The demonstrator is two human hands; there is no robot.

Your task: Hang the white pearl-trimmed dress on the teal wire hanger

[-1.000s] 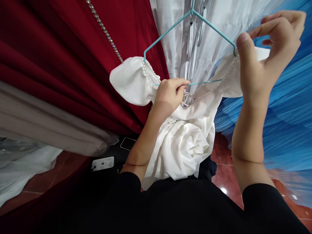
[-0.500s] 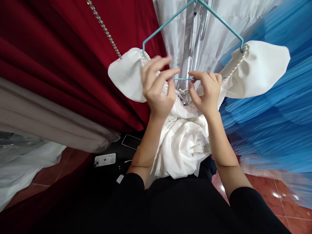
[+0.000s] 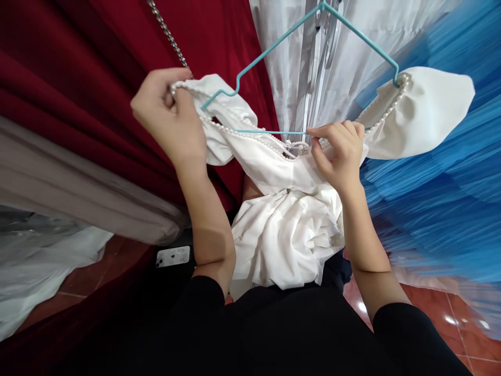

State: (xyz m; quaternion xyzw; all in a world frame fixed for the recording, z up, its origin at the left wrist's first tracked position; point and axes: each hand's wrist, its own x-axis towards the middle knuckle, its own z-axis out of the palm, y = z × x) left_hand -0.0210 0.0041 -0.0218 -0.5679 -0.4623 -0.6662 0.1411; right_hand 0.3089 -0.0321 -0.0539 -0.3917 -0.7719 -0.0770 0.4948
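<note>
A white dress (image 3: pixel 274 167) with a pearl-trimmed neckline hangs from a light-blue hanger (image 3: pixel 274 48), its skirt gathered in folds over my lap. My left hand (image 3: pixel 172 112) is closed on the pearl edge of the left shoulder, stretching it outward past the hanger's left end, which shows inside the opening. On the hanger's thin lower bar, the thumb and index finger of my right hand (image 3: pixel 340 151) are closed, just behind the neckline. The puffed right sleeve (image 3: pixel 426 112) stays hooked over the hanger's right end.
Red curtain-like fabric (image 3: pixel 219 36) and a metal chain (image 3: pixel 168 34) are at the left. Blue tulle (image 3: pixel 434 209) spreads along the right. White fabric (image 3: pixel 279 68) hangs behind the hanger. A white phone (image 3: pixel 173 256) lies on a dark surface at lower left.
My left hand has moved left from near the neckline and taken hold of the left shoulder edge, drawing it outward. My right hand stays at the hanger bar, shifted slightly right.
</note>
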